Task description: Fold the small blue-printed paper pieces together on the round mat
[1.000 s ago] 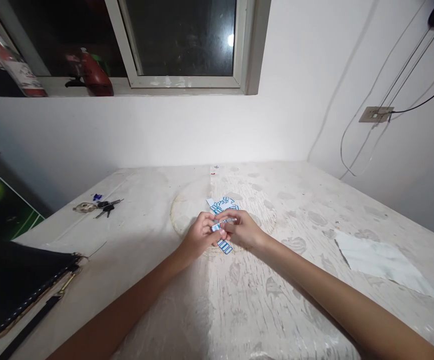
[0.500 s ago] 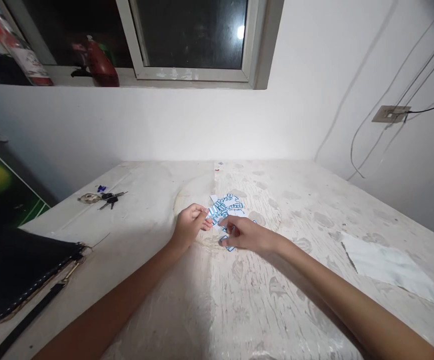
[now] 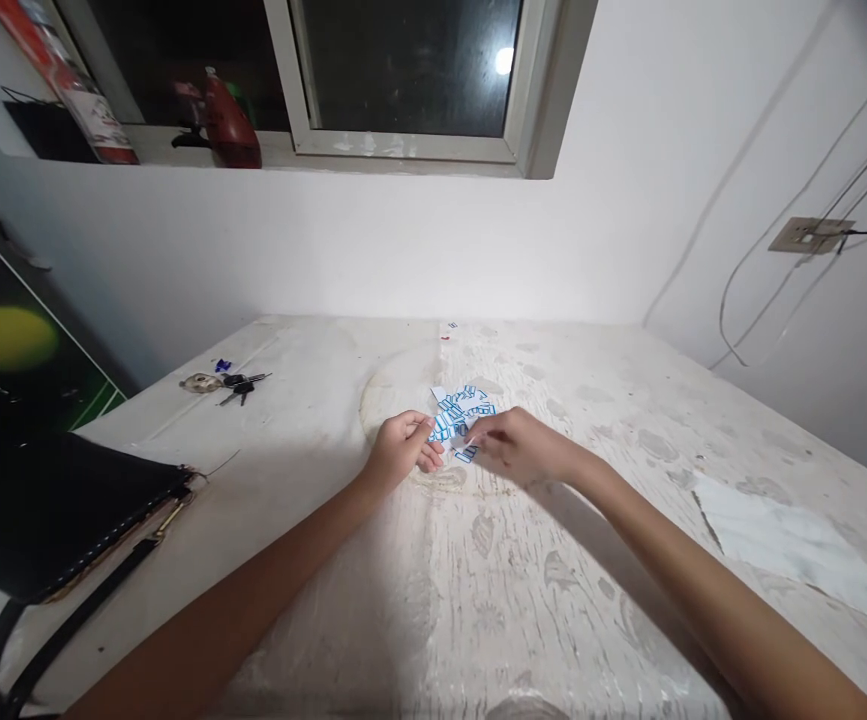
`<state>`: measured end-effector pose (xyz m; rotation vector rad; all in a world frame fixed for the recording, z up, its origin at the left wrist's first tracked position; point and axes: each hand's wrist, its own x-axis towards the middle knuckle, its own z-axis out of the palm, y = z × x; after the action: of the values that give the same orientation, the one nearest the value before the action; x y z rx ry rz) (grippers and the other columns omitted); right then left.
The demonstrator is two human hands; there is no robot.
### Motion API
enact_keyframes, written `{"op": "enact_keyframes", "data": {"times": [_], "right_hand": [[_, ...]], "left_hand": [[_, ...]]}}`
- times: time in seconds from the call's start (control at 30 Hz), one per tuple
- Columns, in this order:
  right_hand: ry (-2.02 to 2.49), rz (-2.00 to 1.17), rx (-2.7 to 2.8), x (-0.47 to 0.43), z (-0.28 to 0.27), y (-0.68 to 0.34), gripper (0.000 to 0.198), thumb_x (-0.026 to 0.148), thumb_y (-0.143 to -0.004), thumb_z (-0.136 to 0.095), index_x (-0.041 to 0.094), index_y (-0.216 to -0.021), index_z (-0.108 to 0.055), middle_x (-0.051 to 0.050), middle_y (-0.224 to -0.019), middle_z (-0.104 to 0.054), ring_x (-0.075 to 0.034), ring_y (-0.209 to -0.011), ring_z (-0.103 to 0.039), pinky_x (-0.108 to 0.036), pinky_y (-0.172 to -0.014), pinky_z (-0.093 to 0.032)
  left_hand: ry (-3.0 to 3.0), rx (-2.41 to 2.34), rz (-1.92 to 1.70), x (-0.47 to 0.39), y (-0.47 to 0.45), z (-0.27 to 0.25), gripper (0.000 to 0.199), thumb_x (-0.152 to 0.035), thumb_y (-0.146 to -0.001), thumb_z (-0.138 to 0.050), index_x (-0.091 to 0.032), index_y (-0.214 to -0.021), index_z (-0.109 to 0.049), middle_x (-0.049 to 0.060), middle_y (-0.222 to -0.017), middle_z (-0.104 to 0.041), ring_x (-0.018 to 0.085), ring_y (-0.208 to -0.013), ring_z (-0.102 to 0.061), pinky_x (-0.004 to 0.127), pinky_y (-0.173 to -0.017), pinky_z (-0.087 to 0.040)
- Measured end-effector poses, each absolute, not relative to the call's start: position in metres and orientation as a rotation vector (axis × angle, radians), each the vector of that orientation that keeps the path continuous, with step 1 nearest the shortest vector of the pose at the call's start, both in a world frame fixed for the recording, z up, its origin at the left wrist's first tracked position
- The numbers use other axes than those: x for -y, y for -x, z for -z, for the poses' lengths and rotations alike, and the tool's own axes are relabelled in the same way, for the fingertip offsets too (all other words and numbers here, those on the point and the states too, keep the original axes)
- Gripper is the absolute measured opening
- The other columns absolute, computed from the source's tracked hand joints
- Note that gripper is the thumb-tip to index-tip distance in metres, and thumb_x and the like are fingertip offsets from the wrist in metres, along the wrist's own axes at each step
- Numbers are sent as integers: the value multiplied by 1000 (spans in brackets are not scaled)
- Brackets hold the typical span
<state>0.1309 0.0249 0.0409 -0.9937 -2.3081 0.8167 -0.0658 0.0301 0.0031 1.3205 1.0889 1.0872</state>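
Note:
Small white paper slips with blue printed borders (image 3: 470, 398) lie in a loose heap on the covered table. To the left of the heap, my left hand (image 3: 405, 445) is closed, pinching several of these slips (image 3: 442, 430) between thumb and fingers. My right hand (image 3: 519, 445) is at the heap's right side, its fingertips pinched on what looks like one white slip (image 3: 470, 436). Another blue-edged slip (image 3: 466, 455) shows just below those fingertips. Some slips are partly hidden by my fingers.
At the left, keys (image 3: 240, 384) lie beyond a black bag (image 3: 65, 510) with a strap. A white cloth or paper sheet (image 3: 785, 550) lies at the right. Behind the table (image 3: 313, 420) stands a wall with bottles (image 3: 232, 125) on the window sill.
My right hand has lifted from the slips nearest me and come up to the heap with a slip in its fingertips. My left hand keeps its hold. The view has shifted slightly.

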Motion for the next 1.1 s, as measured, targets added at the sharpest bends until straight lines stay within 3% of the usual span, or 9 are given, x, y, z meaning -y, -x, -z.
{"op": "enact_keyframes", "data": {"times": [0.1, 0.27, 0.47, 0.6, 0.77, 1.1], "right_hand": [[1018, -1147, 2060, -27, -51, -139, 17, 23, -75, -53, 15, -83, -65, 1, -57, -55, -10, -48, -49, -25, -49, -38], [887, -1426, 1707, -16, -46, -141, 29, 30, -67, -67, 14, -90, -66, 0, -62, -60, -10, -57, -54, -26, -58, -42], [892, -1354, 1431, -8, -31, -141, 36, 29, -63, -70, 16, -97, -62, 2, -60, -59, -11, -54, -54, -28, -56, -43], [959, -1422, 1342, -4, -23, -139, 20, 28, -63, -67, 14, -76, -60, 0, -58, -56, -10, -49, -52, -25, -48, -39], [987, -1474, 1346, -2, -14, -134, 16, 27, -67, -63, 17, -73, -52, 4, -48, -48, -7, -40, -44, -22, -40, -32], [1164, -994, 1688, 8, -13, -136, 4, 20, -74, -50, 18, -70, -51, 4, -47, -47, -8, -41, -45, -22, -43, -34]], "left_hand": [[-1306, -1068, -1016, -24, 60, -7, 41, -54, -70, -57, -16, -78, -43, -1, -50, -58, 13, -39, -56, 21, -34, -44], [-1381, -1061, -915, -11, 49, -7, 44, -59, -72, -50, -17, -77, -40, -4, -46, -54, 10, -32, -50, 17, -28, -35], [-1578, -1063, -877, 2, 41, 4, 38, -54, -83, -34, -17, -73, -40, -5, -50, -51, 5, -29, -42, 14, -27, -27], [-1669, -1103, -821, 6, 39, 5, 32, -45, -87, -29, -18, -75, -41, -5, -51, -50, 4, -30, -39, 15, -30, -27], [-1709, -1088, -780, 5, 38, 5, 27, -40, -87, -29, -17, -83, -43, -4, -55, -51, 5, -33, -39, 16, -32, -30], [-1726, -1081, -783, 9, 31, 12, 23, -34, -84, -37, -18, -99, -44, -3, -65, -55, 6, -44, -41, 17, -39, -32]]}}
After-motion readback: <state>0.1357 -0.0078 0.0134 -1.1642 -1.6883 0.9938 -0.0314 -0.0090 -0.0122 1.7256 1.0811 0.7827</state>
